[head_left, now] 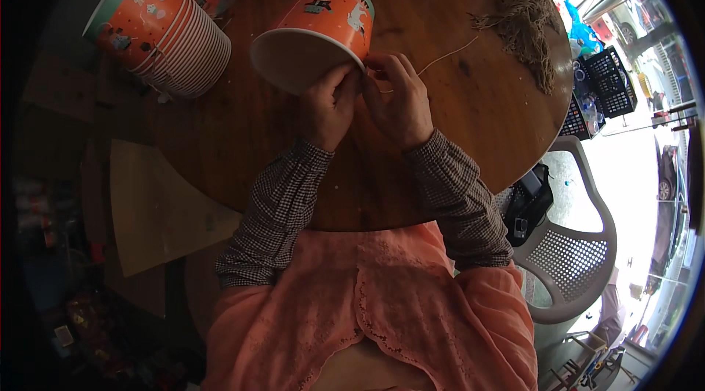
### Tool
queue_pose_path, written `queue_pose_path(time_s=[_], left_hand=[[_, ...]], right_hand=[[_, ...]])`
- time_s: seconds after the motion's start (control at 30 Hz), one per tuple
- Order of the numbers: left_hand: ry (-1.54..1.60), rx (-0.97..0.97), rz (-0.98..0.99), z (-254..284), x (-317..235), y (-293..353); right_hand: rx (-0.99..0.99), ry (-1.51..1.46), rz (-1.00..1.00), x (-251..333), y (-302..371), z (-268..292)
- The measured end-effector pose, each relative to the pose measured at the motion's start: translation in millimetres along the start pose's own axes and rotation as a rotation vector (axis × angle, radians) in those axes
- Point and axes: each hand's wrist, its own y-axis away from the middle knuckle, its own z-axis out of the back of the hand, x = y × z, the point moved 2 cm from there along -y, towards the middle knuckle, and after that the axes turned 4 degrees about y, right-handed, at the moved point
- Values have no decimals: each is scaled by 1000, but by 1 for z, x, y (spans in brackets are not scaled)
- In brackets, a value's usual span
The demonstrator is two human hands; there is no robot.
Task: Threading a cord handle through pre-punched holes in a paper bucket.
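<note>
Round and dark brown, the wooden table (470,119) carries everything within arm's reach. An orange paper bucket with cartoon prints (323,31) lies tipped on its side, open mouth toward the person, so its rim is easy to get at. The left hand (330,108) pinches that rim to steady it, while the right hand (400,101) is closed on a thin pale string (444,57) at the same spot, fingers bunched for fine work. The string trails toward a loose heap of tan fibre cords (525,27) at the far right. A nested stack of matching orange buckets (165,31) lies on the left.
</note>
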Motion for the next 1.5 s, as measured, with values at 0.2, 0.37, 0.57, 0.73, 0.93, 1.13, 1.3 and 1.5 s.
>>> queue_pose_path(time_s=[0.2, 0.37, 0.57, 0.73, 0.93, 1.13, 1.3, 1.5], left_hand=[[-18, -20, 42, 3, 12, -2], [-77, 9, -143, 9, 0, -7], [103, 81, -363, 7, -20, -7], [81, 72, -416, 3, -9, -7], [195, -25, -96, -1, -4, -8], [147, -75, -132, 5, 9, -9], [41, -61, -213, 5, 0, -12], [33, 41, -227, 2, -1, -11]], right_hand=[[48, 38, 40, 4, 4, -4], [39, -36, -107, 2, -1, -4], [92, -44, -129, 8, -1, 1], [92, -191, -123, 5, 0, -5], [149, -180, -309, -11, 4, -3], [274, -130, -253, -6, 7, 0], [95, 58, 55, 5, 5, 5], [-6, 155, 86, 3, 1, 12]])
